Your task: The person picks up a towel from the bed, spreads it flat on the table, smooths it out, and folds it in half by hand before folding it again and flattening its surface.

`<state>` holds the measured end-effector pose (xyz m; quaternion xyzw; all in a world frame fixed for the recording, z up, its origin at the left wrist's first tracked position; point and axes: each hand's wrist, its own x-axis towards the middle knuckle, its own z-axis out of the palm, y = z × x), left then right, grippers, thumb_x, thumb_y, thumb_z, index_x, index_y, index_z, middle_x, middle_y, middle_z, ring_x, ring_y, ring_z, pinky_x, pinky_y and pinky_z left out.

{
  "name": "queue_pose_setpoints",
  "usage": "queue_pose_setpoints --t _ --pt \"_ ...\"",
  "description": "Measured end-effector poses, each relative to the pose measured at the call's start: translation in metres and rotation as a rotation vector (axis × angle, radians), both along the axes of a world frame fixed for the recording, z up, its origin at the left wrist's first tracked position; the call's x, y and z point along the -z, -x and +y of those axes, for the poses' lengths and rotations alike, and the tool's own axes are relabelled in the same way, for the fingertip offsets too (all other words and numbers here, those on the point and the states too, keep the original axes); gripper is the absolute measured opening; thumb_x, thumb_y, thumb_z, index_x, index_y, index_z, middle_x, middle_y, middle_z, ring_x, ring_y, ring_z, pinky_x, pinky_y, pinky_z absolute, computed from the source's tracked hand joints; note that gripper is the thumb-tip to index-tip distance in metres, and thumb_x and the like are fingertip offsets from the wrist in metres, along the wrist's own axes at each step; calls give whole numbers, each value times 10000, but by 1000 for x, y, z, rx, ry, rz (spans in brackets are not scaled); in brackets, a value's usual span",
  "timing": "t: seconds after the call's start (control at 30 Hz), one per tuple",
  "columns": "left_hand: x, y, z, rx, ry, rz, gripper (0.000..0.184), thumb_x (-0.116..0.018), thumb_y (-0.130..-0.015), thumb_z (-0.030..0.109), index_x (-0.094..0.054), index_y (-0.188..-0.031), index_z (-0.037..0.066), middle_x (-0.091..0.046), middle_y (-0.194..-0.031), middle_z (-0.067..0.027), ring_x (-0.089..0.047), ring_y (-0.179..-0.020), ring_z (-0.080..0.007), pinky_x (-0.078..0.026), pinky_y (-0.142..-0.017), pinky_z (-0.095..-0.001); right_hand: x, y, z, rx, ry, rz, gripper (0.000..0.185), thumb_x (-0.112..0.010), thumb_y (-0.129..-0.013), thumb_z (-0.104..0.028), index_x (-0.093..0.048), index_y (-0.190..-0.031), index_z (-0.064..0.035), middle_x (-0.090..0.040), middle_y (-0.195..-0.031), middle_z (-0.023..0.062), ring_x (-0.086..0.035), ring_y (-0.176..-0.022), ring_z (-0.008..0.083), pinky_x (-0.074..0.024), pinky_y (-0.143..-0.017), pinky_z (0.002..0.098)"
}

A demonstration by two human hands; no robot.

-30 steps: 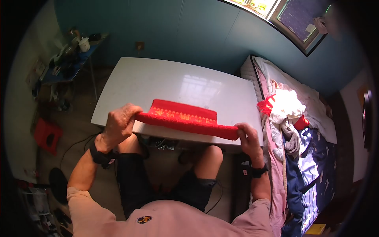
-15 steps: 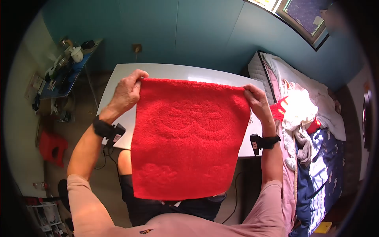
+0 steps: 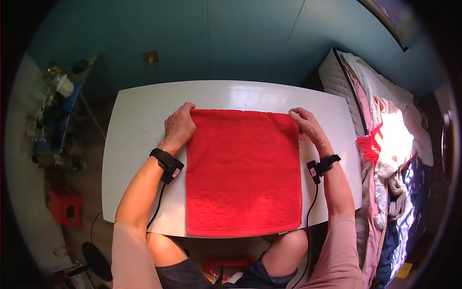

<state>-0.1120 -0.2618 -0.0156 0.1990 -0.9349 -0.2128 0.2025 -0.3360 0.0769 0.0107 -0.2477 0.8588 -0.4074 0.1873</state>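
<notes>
On the glossy white table (image 3: 139,111), a red fuzzy towel (image 3: 244,168) lies pretty flat, left hand (image 3: 180,127) and right hand (image 3: 310,127) pinching its far corners.

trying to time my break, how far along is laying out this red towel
Nearly there, it seems. Done: the red towel looks opened out on the white table. In hand: its far corners, one in the left hand, one in the right hand. Left: letting go, and perhaps smoothing the faint ripples.

Home bedroom: bed (image 3: 344,77) with rumpled bedding (image 3: 406,115), white table (image 3: 144,120), blue-green wall (image 3: 250,43).
</notes>
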Motion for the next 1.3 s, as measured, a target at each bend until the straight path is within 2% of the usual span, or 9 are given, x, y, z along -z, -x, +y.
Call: queue_pose_setpoints --t 0.07,0.23,0.3,0.33,0.53,0.63,0.8,0.93,1.3 --pt "3 2 -2 -9 4 -1 280 -464 -921 55 -603 -1164 41 -696 -1076 -196 -665 -966 -418 -523 -835 -498 -3 -1 6 -75 -88 74 509 -718 -851 -336 -641 -1196 31 -688 -873 132 -647 -833 199 -519 -757 310" --pt "-4 0 5 -28 27 -38 333 -482 -891 41 -574 -1210 30 -666 -1133 -217 -659 -977 -438 -525 -851 -509 -4 -9 -6 -6 -143 160 455 -711 -845 -275 -643 -1204 -5 -702 -872 148 -674 -843 255 -536 -781 353" --pt "-9 -2 8 -56 32 -85 384 -490 -880 32 -548 -1259 34 -612 -1234 -222 -651 -1021 -426 -524 -860 -502 -6 -17 -9 6 -311 416 397 -694 -862 -251 -653 -1181 -19 -714 -912 165 -686 -869 305 -540 -827 392" --pt "-12 -3 8 -56 34 -82 384 -490 -880 32 -548 -1259 34 -612 -1234 -222 -651 -1021 -426 -524 -860 -502 -13 -21 -10 4 -361 401 432 -667 -890 -236 -599 -1262 -27 -682 -1122 191 -667 -975 330 -528 -888 418" --pt "-19 -11 23 11 239 68 495 -579 -872 78 -483 -1353 9 -471 -1433 -214 -501 -1287 -402 -427 -1065 -489 -10 -51 -27 -191 -174 832 642 -616 -949 -250 -358 -1481 1 -398 -1507 233 -459 -1322 393 -397 -1092 447" --pt "-24 -11 69 306 221 -4 679 -606 -913 259 -361 -1488 -4 -331 -1565 -223 -266 -1471 -399 -200 -1218 -497 -4 -95 -63 -384 -211 701 696 -519 -997 -369 -284 -1530 12 -287 -1591 229 -280 -1469 397 -230 -1195 500" --pt "5 1 76 241 205 -246 720 -503 -969 393 -296 -1533 -4 -269 -1610 -196 -204 -1503 -372 -138 -1228 -499 29 -116 -96 -476 -275 687 757 -384 -1013 -533 -275 -1544 -4 -264 -1613 190 -203 -1509 347 -160 -1220 508" --pt "9 -8 55 223 220 -290 723 -446 -995 426 -249 -1554 10 -231 -1628 -184 -161 -1517 -365 -86 -1231 -509 30 -87 -64 -393 -355 632 756 -366 -1010 -531 -264 -1552 -14 -233 -1634 154 -153 -1530 294 -92 -1240 473" --pt "0 -40 2 -119 250 -344 708 -500 -981 317 -222 -1565 29 -151 -1645 -198 -83 -1523 -405 -78 -1216 -571 30 -59 -28 -232 -445 644 762 -374 -1000 -522 -273 -1548 -2 -251 -1624 176 -167 -1524 317 -97 -1231 464"
